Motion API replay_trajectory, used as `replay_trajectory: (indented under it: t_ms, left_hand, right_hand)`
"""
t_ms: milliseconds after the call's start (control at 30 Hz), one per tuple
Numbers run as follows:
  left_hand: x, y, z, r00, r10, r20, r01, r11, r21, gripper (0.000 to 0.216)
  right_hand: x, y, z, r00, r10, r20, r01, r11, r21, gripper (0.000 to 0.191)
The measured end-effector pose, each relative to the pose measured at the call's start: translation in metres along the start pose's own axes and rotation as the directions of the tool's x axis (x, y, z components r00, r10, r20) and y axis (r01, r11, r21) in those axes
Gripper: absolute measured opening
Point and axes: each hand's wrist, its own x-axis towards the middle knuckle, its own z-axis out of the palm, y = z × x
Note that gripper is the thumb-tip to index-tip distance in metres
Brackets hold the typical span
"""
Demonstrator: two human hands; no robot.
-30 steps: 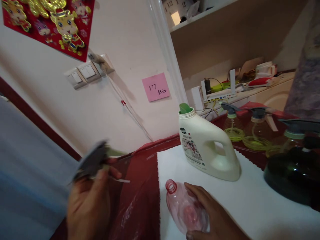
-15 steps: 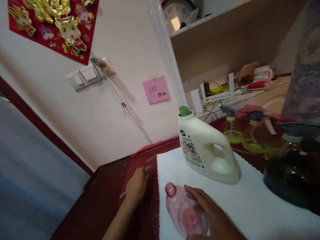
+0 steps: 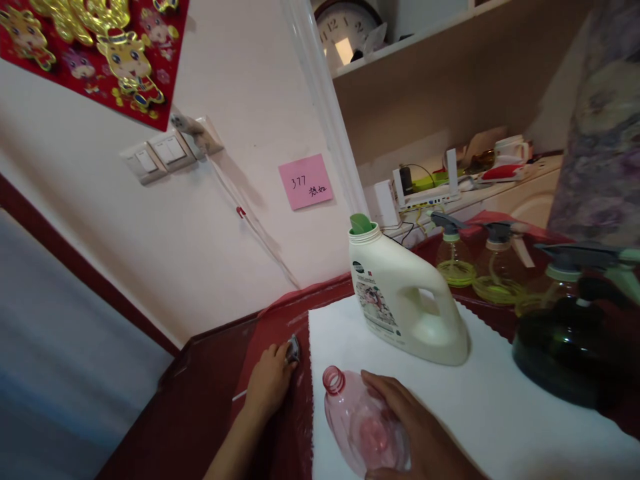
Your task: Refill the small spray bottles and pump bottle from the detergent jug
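My right hand (image 3: pixel 415 430) is wrapped round a clear pink plastic bottle (image 3: pixel 367 427) on the white sheet. Its neck is uncapped and leans toward the upper left. On the dark red table to the left, my left hand (image 3: pixel 273 380) closes over a grey spray head (image 3: pixel 293 349), mostly hidden by the fingers. A thin white tube (image 3: pixel 240 395) sticks out on the other side of that hand. Behind the pink bottle stands a large cream detergent jug (image 3: pixel 405 293) with a handle, its mouth uncapped and a green spout inside.
Several spray bottles stand at the right, among them a clear one (image 3: pixel 453 257) with yellow-green liquid and a dark green one (image 3: pixel 560 353). A white router (image 3: pixel 425 197) sits on the ledge behind. The wall carries a pink note (image 3: pixel 305 182) and a plugged-in cable (image 3: pixel 250 227).
The left hand has turned slightly, showing more of the grey spray head. The whole view has shifted a little, while the right hand keeps its hold on the pink bottle.
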Motion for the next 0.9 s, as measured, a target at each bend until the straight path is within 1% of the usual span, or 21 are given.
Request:
replay_trajectory:
  t_ms: [100, 167, 233, 267, 300, 333, 367, 400, 433, 467, 500, 600, 667, 733, 800, 867, 900]
  left_hand:
    - [-0.002, 0.006, -0.011, 0.999, 0.039, -0.033, -0.042, 0.996, -0.081, 0.044]
    - [-0.007, 0.017, -0.021, 0.994, 0.083, -0.066, -0.092, 0.985, -0.146, 0.044]
    - [-0.016, 0.033, -0.033, 0.987, 0.151, -0.060, -0.162, 0.942, -0.292, 0.048]
    - [-0.022, 0.042, -0.038, 0.979, 0.203, -0.034, -0.199, 0.891, -0.408, 0.050]
    - [-0.028, 0.053, -0.043, 0.965, 0.261, 0.013, -0.198, 0.764, -0.614, 0.055]
    - [-0.034, 0.063, -0.047, 0.943, 0.329, 0.055, -0.171, 0.617, -0.768, 0.063]
    - [-0.041, 0.073, -0.051, 0.913, 0.396, 0.094, -0.127, 0.497, -0.859, 0.074]
    - [-0.047, 0.082, -0.053, 0.887, 0.445, 0.125, -0.078, 0.411, -0.908, 0.085]
    - [-0.052, 0.091, -0.054, 0.861, 0.485, 0.151, -0.045, 0.368, -0.929, 0.094]
    - [-0.057, 0.098, -0.055, 0.846, 0.507, 0.168, -0.026, 0.353, -0.935, 0.098]
    - [-0.061, 0.103, -0.054, 0.841, 0.512, 0.174, -0.020, 0.351, -0.936, 0.097]
    - [-0.065, 0.111, -0.052, 0.856, 0.496, 0.148, -0.026, 0.326, -0.945, 0.086]
    - [-0.063, 0.110, -0.052, 0.881, 0.459, 0.115, -0.028, 0.293, -0.956, 0.084]
    - [-0.059, 0.106, -0.054, 0.928, 0.364, 0.080, -0.031, 0.288, -0.957, 0.085]
    - [-0.054, 0.103, -0.059, 0.974, 0.225, 0.024, -0.045, 0.299, -0.953, 0.080]
    - [-0.049, 0.100, -0.062, 0.994, 0.104, -0.034, -0.064, 0.303, -0.951, 0.074]
    - [-0.047, 0.098, -0.062, 0.996, 0.062, -0.058, -0.074, 0.307, -0.949, 0.072]
  right_hand:
    - [-0.001, -0.005, -0.001, 1.000, 0.006, -0.016, -0.005, 0.999, 0.032, 0.100]
    - [-0.002, -0.009, 0.000, 0.999, 0.026, -0.027, -0.025, 0.998, 0.060, 0.101]
    - [-0.003, -0.012, 0.001, 0.996, 0.060, -0.073, -0.053, 0.994, 0.095, 0.103]
    - [-0.004, -0.014, 0.002, 0.991, 0.079, -0.110, -0.066, 0.991, 0.114, 0.103]
    - [-0.005, -0.016, 0.002, 0.984, 0.098, -0.148, -0.078, 0.988, 0.133, 0.102]
    - [-0.005, -0.017, 0.002, 0.977, 0.115, -0.180, -0.089, 0.985, 0.150, 0.101]
    - [-0.005, -0.019, 0.002, 0.972, 0.131, -0.197, -0.100, 0.982, 0.163, 0.098]
    - [-0.005, -0.020, 0.002, 0.968, 0.144, -0.204, -0.109, 0.979, 0.173, 0.096]
    - [-0.005, -0.021, 0.002, 0.966, 0.152, -0.207, -0.115, 0.977, 0.178, 0.094]
    - [-0.005, -0.022, 0.001, 0.965, 0.157, -0.208, -0.120, 0.976, 0.180, 0.093]
    - [-0.005, -0.022, 0.001, 0.966, 0.158, -0.205, -0.121, 0.976, 0.183, 0.093]
    - [-0.004, -0.018, 0.000, 0.973, 0.135, -0.188, -0.098, 0.976, 0.195, 0.092]
    - [-0.005, -0.013, 0.002, 0.980, 0.101, -0.174, -0.068, 0.980, 0.187, 0.091]
    - [-0.007, -0.009, 0.003, 0.981, 0.064, -0.184, -0.033, 0.986, 0.166, 0.086]
    - [-0.009, -0.009, 0.003, 0.972, 0.068, -0.223, -0.035, 0.989, 0.147, 0.074]
    - [-0.011, -0.010, 0.000, 0.972, 0.055, -0.228, -0.033, 0.995, 0.098, 0.055]
    - [-0.011, -0.011, -0.001, 0.979, 0.021, -0.201, -0.010, 0.998, 0.056, 0.046]
